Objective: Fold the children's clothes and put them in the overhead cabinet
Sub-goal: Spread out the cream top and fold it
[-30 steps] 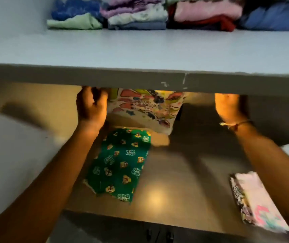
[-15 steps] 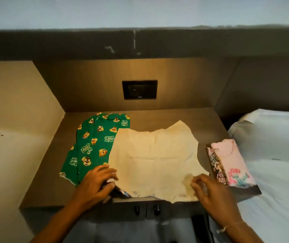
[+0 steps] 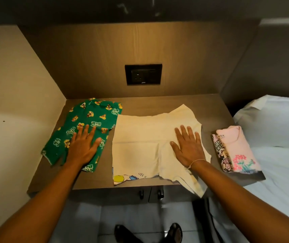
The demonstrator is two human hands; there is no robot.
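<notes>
A cream children's shirt (image 3: 140,146) lies spread face down in the middle of the brown table (image 3: 157,102), its printed hem at the near edge. My right hand (image 3: 187,148) rests flat on its right half, fingers apart. To the left lies a green cartoon-print garment (image 3: 91,116), and my left hand (image 3: 84,146) presses flat on its lower part. A folded pink garment with a flower print (image 3: 236,149) sits at the table's right end. The overhead cabinet's dark underside (image 3: 140,9) runs along the top.
A black wall socket (image 3: 143,74) is set in the back panel. A beige side wall (image 3: 14,102) closes the left. A bed with white sheets (image 3: 276,137) adjoins the right. Cabinet door handles (image 3: 150,193) sit under the table edge; my feet (image 3: 147,232) stand on the floor.
The view dropped from the cabinet shelf to the table. The cream shirt came down and was spread flat. Both hands moved from its near edge to lie flat, the left onto the green garment.
</notes>
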